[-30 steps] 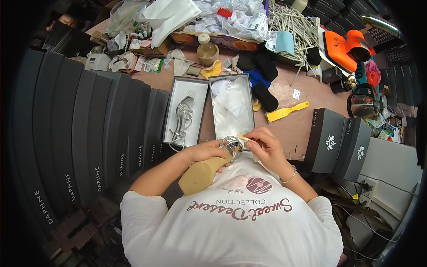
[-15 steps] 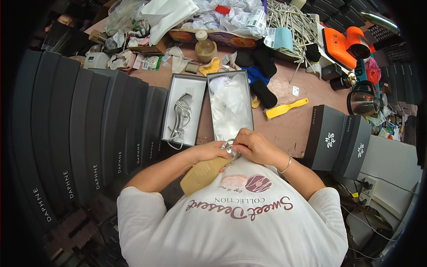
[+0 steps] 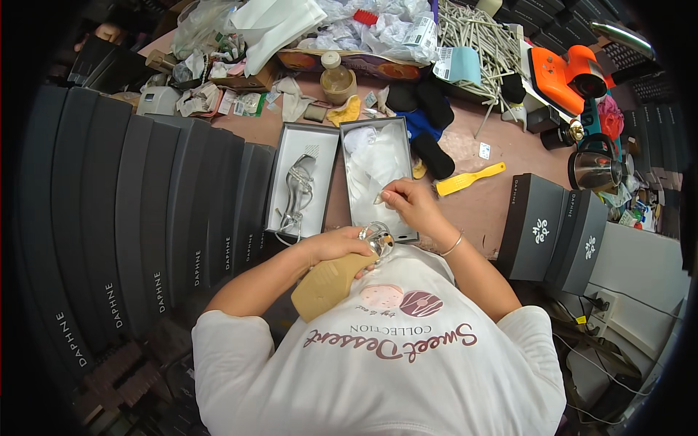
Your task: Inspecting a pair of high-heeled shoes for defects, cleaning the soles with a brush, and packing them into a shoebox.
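Observation:
A silver strappy sandal (image 3: 331, 285) lies in my left hand (image 3: 336, 245), its tan sole turned up and toward my chest. The fingers are wrapped round its middle, and the silver straps stick out past them. My right hand (image 3: 413, 206) is raised over the near part of an open shoebox (image 3: 408, 156) lined with white tissue paper (image 3: 374, 160). Its thumb and forefinger pinch a small pale scrap (image 3: 378, 198), too small to name. To the left, another silver sandal (image 3: 297, 190) rests inside a grey box tray or lid (image 3: 278, 171).
Tall stacks of dark shoeboxes (image 3: 149, 211) flank the left side; two more boxes (image 3: 534, 225) stand at right. On the table lie a yellow brush (image 3: 469, 179), dark cloths (image 3: 432, 152), a bottle (image 3: 336, 76), white sticks (image 3: 472, 47) and an orange tool (image 3: 556, 73).
My right hand has moved away from the sandal's straps, up and forward over the tissue-lined box, with a small pale scrap between its fingertips. The left hand keeps its hold on the sandal.

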The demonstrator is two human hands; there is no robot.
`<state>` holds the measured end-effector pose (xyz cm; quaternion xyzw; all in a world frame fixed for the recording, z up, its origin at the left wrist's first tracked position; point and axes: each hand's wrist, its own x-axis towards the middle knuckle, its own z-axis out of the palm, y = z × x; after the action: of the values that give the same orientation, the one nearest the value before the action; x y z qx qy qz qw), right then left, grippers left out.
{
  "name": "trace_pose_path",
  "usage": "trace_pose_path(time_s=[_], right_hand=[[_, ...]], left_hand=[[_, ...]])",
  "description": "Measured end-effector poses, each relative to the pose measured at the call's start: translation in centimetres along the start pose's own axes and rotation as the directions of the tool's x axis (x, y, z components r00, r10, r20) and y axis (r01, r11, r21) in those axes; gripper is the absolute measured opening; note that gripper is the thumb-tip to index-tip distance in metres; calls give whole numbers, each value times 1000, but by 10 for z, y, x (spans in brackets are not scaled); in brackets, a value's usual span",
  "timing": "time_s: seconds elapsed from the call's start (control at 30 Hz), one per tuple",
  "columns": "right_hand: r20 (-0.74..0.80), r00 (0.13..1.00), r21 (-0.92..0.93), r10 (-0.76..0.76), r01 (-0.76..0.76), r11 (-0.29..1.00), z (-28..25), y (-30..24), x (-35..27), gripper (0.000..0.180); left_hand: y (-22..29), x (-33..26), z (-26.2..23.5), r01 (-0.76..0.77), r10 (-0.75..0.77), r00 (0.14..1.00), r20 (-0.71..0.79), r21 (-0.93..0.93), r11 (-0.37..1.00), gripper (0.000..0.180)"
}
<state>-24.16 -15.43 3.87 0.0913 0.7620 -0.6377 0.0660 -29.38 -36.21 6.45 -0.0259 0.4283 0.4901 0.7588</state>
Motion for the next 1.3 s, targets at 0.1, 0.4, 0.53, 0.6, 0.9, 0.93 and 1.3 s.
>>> trace_pose_path(time_s=[0.1,0.4,0.53,0.6,0.9,0.93,1.3], right_hand=[[85,978,199,189,-203,959,21,12,-14,19],[165,959,155,231,-257,954,38,29,-34,19],[-14,963,322,268,-249,913,32,38,-36,18],[-102,932,504,349,-254,826,15,32,-39,18],[15,932,633,362,-289,718,-23,-20,-72,18],[-7,943,571,332,-269,776,-26,-25,-74,17],[-2,1000,155,2,-2,988,-14,-57,-93,11]], left_hand=[[2,-11,2,48,-51,997,-51,-60,997,36],[-7,-9,10,-283,709,703,-66,887,364,47],[-11,1,3,-383,627,778,21,807,449,31],[-3,0,11,-425,488,872,50,572,702,26],[15,26,6,-283,201,948,245,369,885,25],[25,17,6,-312,209,945,251,505,804,25],[29,11,29,-370,196,924,328,643,671,27]])
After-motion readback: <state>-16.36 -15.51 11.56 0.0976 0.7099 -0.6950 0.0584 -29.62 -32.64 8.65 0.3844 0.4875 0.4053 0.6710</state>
